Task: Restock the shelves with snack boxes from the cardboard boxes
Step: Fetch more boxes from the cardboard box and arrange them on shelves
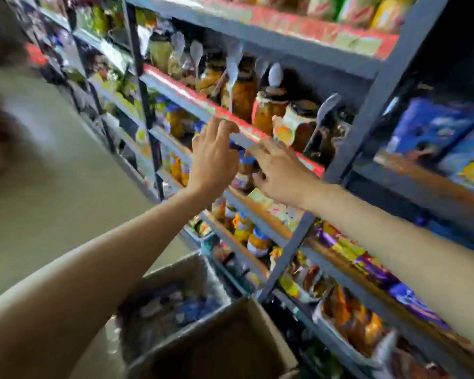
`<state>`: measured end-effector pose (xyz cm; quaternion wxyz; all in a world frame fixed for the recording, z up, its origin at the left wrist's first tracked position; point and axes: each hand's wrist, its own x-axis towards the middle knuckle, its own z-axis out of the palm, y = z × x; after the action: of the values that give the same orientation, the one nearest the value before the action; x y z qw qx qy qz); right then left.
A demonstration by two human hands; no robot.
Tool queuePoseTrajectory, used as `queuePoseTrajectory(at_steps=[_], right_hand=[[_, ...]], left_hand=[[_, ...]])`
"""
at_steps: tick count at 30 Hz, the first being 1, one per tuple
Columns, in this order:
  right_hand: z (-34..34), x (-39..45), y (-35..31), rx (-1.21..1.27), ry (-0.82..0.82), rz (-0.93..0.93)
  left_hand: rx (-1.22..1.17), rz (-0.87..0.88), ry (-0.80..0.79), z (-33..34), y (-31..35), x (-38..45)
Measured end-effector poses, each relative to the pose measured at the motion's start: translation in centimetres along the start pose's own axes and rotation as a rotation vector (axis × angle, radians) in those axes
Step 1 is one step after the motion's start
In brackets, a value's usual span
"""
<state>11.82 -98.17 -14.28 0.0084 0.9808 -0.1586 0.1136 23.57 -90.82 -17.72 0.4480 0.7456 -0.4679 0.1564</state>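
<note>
Both my arms reach up to the grey metal shelving (282, 258) at mid height. A small blue-grey snack box (241, 140), blurred, sits at the shelf's red-striped front edge between my hands. My left hand (214, 157) grips its left end, fingers curled over the top. My right hand (278, 170) touches its right end with fingers stretched out. Below me stands an open cardboard box (173, 272) holding dark blue and grey packets. A second cardboard box (230, 340) lies nearer, its flap up.
Jars with plastic spoons (241, 94) fill the shelf above my hands. Smaller jars (257, 242) and bright snack packets (350, 313) fill the lower shelves. Blue packs (433, 127) lie at the right. A pale floor aisle (52, 173) runs on the left.
</note>
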Motion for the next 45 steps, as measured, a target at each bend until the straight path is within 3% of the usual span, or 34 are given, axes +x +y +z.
queuePoseTrajectory(at_steps=[2, 5, 9, 13, 20, 22, 27, 29, 32, 34, 36, 40, 43, 45], right_hand=[[8.8, 1.8, -3.0, -0.054, -0.222, -0.008], [20.7, 2.7, -6.2, -0.035, -0.321, -0.045], [36.8, 0.7, -8.5, 0.121, -0.772, 0.126], [53.6, -1.9, -10.2, 0.263, -0.966, 0.2], [80.6, 1.6, -11.6, 0.308, -0.934, 0.325], [87.2, 3.2, -12.1, 0.293, -0.937, 0.37], [98.5, 4.6, -12.2, 0.265, -0.922, 0.578], [100.8, 4.3, -11.6, 0.374, -0.883, 0.643], [102.3, 4.1, -11.1, 0.633, -0.794, 0.807], [101.1, 4.6, -11.2, 0.669, -0.701, 0.901], [98.0, 5.2, -11.0, 0.695, -0.62, 0.977], [86.7, 6.2, -10.2, 0.709, -0.353, 1.002], [75.8, 7.6, -8.7, 0.693, -0.206, 0.977], [67.4, 8.4, -7.3, 0.693, -0.201, 0.945]], left_hand=[[0.1, -0.15, -0.134, 0.4, -8.9, -3.6], [0.205, -0.324, -0.312, 1.3, -20.1, -8.4], [0.29, -0.555, -0.574, 4.3, -32.1, -18.2], [0.342, -0.674, -0.799, 9.6, -42.5, -29.8], [0.415, -0.68, -1.117, 21.0, -58.3, -43.4], [0.392, -0.829, -1.152, 24.5, -61.9, -45.9], [0.278, -1.334, -1.033, 33.0, -68.6, -50.7], [0.193, -1.419, -0.989, 35.4, -70.2, -52.7], [0.07, -1.533, -0.771, 36.5, -70.9, -54.4], [-0.004, -1.623, -0.643, 36.3, -70.2, -54.3], [-0.01, -1.702, -0.619, 35.3, -68.4, -53.3], [0.054, -1.727, -0.715, 31.9, -61.9, -48.5], [0.057, -1.603, -0.816, 28.8, -55.8, -41.7], [-0.01, -1.499, -0.863, 25.8, -51.8, -36.3]])
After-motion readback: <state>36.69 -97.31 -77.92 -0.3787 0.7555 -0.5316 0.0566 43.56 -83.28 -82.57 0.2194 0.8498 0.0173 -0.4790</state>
